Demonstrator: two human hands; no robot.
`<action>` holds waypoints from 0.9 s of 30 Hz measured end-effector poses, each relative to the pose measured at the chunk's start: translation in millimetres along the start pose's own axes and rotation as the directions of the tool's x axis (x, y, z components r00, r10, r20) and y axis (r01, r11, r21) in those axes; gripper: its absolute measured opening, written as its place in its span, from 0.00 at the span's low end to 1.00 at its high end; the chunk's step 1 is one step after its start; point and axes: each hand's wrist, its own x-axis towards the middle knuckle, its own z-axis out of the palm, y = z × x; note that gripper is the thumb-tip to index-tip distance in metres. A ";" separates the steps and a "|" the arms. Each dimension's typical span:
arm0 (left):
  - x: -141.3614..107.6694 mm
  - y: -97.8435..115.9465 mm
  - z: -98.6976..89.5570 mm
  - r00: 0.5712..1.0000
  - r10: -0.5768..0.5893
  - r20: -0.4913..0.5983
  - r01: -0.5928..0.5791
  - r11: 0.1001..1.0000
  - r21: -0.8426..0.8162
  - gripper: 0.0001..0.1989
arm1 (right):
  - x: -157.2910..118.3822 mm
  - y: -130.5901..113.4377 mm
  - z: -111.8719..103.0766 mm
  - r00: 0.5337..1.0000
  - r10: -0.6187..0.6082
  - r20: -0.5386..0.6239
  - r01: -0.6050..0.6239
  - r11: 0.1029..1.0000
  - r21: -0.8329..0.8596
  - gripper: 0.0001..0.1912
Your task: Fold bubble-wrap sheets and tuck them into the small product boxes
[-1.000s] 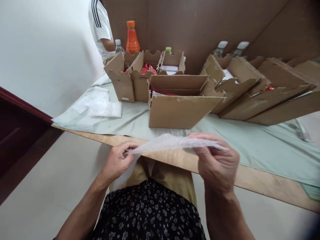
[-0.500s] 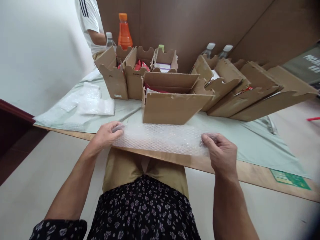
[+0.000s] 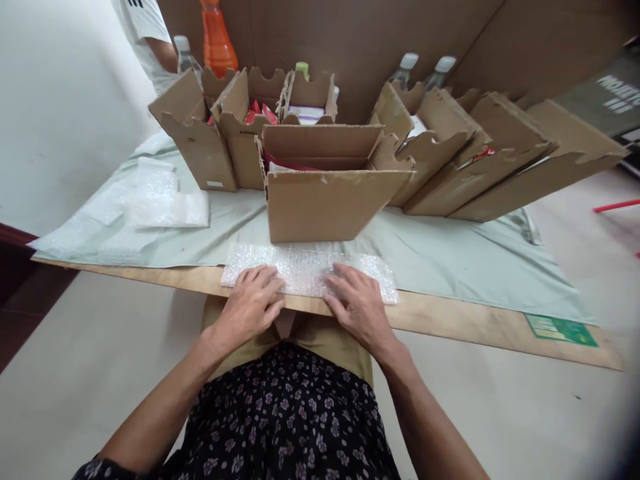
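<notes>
A strip of bubble wrap (image 3: 305, 270) lies flat along the table's front edge, just in front of a cardboard box (image 3: 320, 207). My left hand (image 3: 253, 300) rests on its left half with the fingers spread. On the right half lies my right hand (image 3: 357, 300), its fingers also apart and pressing on the wrap. Neither hand grips anything. The box stands open at the top, with something red and white inside.
More open cardboard boxes (image 3: 200, 157) stand behind, left and right. Bubble wrap pieces (image 3: 170, 208) lie at the left. An orange bottle (image 3: 218, 43) and clear bottles (image 3: 404, 70) stand at the back, near a person's arm (image 3: 163, 53). A green card (image 3: 561, 330) lies right.
Both hands have let go of the strip's ends and moved inward to lie on it. The strip now rests flat on the table. The camera view has shifted slightly.
</notes>
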 end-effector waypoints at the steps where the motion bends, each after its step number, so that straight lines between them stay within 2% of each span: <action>1: -3.7 -5.3 1.3 1.000 -0.009 0.020 0.010 1.000 -0.021 0.16 | -3.2 2.3 1.8 0.999 -0.002 0.042 0.003 1.000 -0.021 0.16; 3: -11.7 -19.5 0.6 0.999 -0.025 0.023 0.027 0.997 -0.076 0.17 | -14.4 15.1 -0.4 0.998 0.039 0.040 -0.036 0.997 -0.061 0.16; 5: -18.8 -31.7 -0.9 1.000 -0.023 0.006 0.024 0.992 -0.120 0.16 | -29.2 32.5 -8.4 0.994 0.104 -0.021 -0.106 0.991 -0.084 0.17; 9: -24.7 -37.9 5.2 0.996 -0.035 -0.081 0.022 0.989 -0.149 0.13 | -50.3 57.6 -22.9 0.957 0.240 -0.161 -0.261 0.957 -0.129 0.19; 12: -24.1 -35.0 14.3 0.985 -0.054 -0.161 0.029 0.988 -0.152 0.11 | -50.2 64.5 -20.2 0.922 0.307 -0.235 -0.353 0.916 -0.189 0.21; 16: -24.0 -33.8 20.2 0.977 -0.056 -0.205 0.028 0.990 -0.135 0.11 | -40.9 68.7 -7.7 0.891 0.368 -0.265 -0.431 0.870 -0.240 0.24; 20: -24.9 -33.6 20.9 0.976 -0.056 -0.210 0.030 0.992 -0.122 0.11 | -38.2 67.3 -4.9 0.885 0.364 -0.291 -0.416 0.898 -0.142 0.18; 23: -24.8 -33.1 22.6 0.974 -0.056 -0.220 0.029 0.992 -0.122 0.10 | -40.4 57.6 -8.9 0.878 0.362 -0.312 -0.386 0.922 -0.017 0.16; 27: -24.7 -34.2 23.6 0.972 -0.064 -0.226 0.039 0.993 -0.116 0.10 | -42.5 43.3 -15.6 0.841 0.435 -0.323 -0.398 0.900 0.176 0.14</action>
